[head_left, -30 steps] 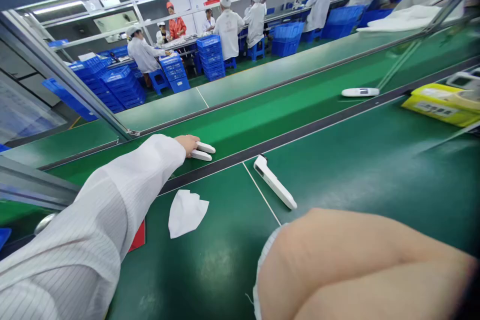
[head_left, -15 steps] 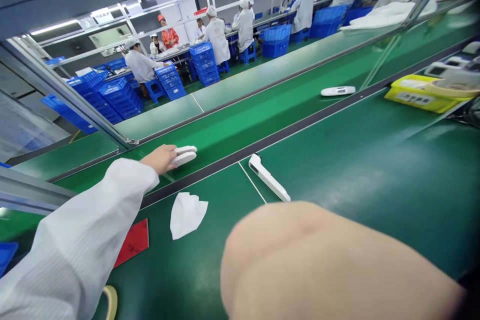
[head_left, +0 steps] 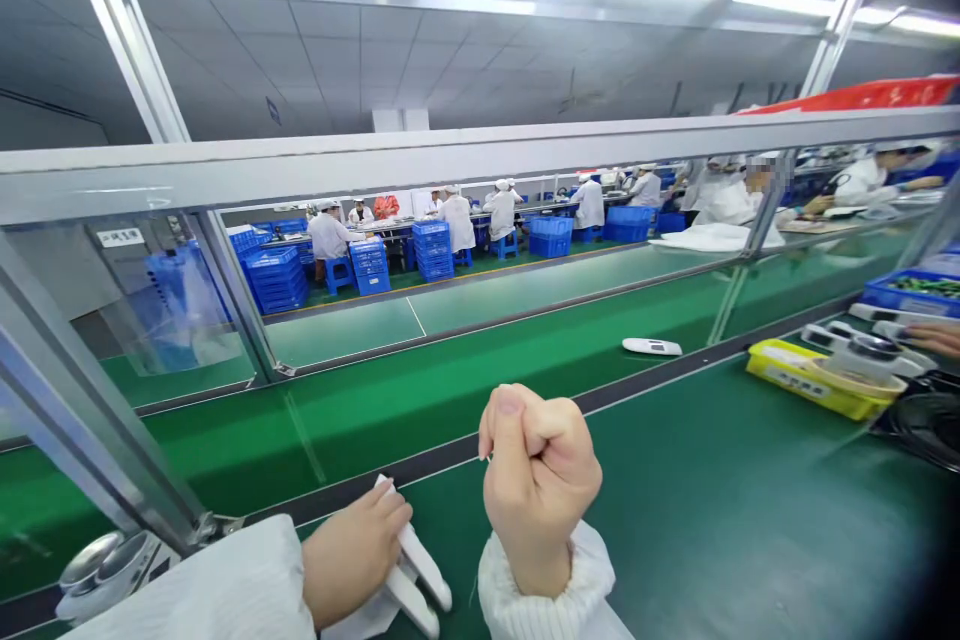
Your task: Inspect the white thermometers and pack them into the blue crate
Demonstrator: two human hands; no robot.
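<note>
Fingers (head_left: 390, 520) of the left hand (head_left: 349, 552) are bent closely over two white handheld devices (head_left: 429, 568), clasping them side by side; the thumb is hidden. Their rounded ends stick out past the fingers toward the lower right, slightly apart from each other. A white cloth (head_left: 362, 620) shows beneath them, at the bottom edge. Just right of this, the right hand (head_left: 536, 475) is raised in a fist, fingers curled in and thumb pressed against them; whether anything is inside cannot be told. Both hands are over a dark green worktop (head_left: 697, 510). Beyond its black edging runs a green conveyor belt (head_left: 420, 400), where another white device (head_left: 652, 347) lies alone. To the right, a yellow bin (head_left: 795, 388) with a paper label holds something tan, partly covered by a pale, dark-topped object. Behind it, a blue tray (head_left: 904, 296) contains small green and dark pieces, and another person's hand (head_left: 936, 337) reaches in beside white devices. Farther off, blue crates (head_left: 433, 255) are stacked near workers in white, their contents too small to make out.
</note>
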